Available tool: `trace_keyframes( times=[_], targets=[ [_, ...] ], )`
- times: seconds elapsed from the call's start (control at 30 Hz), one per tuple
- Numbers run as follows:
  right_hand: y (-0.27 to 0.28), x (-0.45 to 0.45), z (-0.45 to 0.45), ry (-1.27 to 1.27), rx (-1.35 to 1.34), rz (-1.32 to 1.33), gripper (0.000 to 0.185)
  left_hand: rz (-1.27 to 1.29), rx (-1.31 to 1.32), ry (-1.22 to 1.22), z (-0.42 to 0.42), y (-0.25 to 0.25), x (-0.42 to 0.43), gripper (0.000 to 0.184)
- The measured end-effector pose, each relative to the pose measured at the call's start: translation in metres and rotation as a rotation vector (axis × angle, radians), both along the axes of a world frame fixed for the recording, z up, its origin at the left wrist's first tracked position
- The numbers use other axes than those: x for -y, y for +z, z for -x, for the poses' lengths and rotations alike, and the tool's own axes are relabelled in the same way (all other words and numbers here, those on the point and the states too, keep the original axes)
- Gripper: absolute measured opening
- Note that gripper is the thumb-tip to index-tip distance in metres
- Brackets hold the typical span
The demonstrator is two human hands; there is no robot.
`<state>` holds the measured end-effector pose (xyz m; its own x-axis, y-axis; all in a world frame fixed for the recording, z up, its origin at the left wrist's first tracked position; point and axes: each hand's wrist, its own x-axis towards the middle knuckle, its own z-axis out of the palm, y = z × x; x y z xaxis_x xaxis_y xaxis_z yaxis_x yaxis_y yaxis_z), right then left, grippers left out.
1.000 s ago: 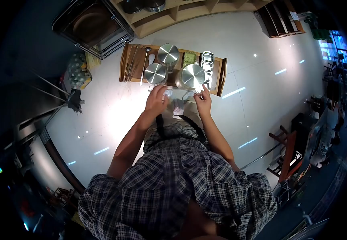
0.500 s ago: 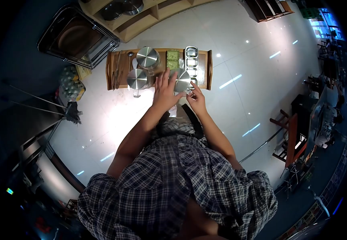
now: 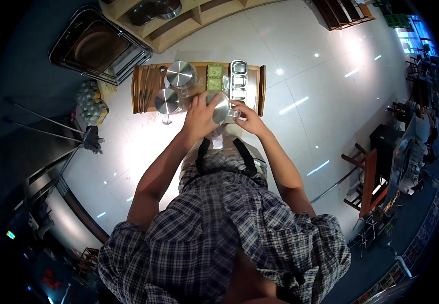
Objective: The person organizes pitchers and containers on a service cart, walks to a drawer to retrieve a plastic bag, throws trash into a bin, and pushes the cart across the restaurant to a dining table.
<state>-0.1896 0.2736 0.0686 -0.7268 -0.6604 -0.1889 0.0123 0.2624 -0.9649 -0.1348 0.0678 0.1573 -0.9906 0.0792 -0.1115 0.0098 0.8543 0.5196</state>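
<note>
Just beyond the near edge of the bench (image 3: 253,83), the left hand (image 3: 198,118) hides one side of a handled jar (image 3: 219,107), and its steel lid screens most of the body. How far the right hand's (image 3: 247,119) fingers wrap the handle (image 3: 234,113) is too small to tell. Beyond the bench's far side, the picture's top edge crops a wooden shelf (image 3: 176,38).

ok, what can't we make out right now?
All head view:
- Jar contents: hidden by its top and the left hand.
- Right hand's contact with the handle: too small.
- Sticks' type: too thin.
- Shelf's far part: cut off by the top edge.
</note>
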Motion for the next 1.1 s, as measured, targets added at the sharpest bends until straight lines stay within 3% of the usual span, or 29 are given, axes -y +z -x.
trace_keyframes(
  times=[0.1,0.23,0.3,0.4,0.87,1.1],
  targets=[
    [0.004,-0.006,0.025,-0.028,0.086,-0.058,0.061,0.023,-0.026,0.101,-0.009,0.011,-0.002,0.082],
    [-0.072,0.001,0.061,-0.355,-0.372,-0.473,0.064,0.08,0.028,0.193,-0.02,0.012,-0.008,0.085],
    [-0.095,0.025,0.063,-0.355,-0.412,-0.755,0.068,0.074,-0.045,0.208,-0.025,0.005,-0.006,0.087],
    [-0.113,0.055,0.063,-0.231,-0.294,-0.972,0.073,0.135,-0.048,0.256,-0.027,0.002,-0.009,0.088],
    [-0.109,0.036,0.064,-0.255,-0.19,-1.188,0.069,0.165,0.045,0.359,-0.037,0.009,-0.01,0.088],
    [-0.123,0.014,0.062,-0.248,-0.204,-1.31,0.063,0.173,-0.056,0.335,-0.033,0.011,-0.016,0.084]
  ],
)
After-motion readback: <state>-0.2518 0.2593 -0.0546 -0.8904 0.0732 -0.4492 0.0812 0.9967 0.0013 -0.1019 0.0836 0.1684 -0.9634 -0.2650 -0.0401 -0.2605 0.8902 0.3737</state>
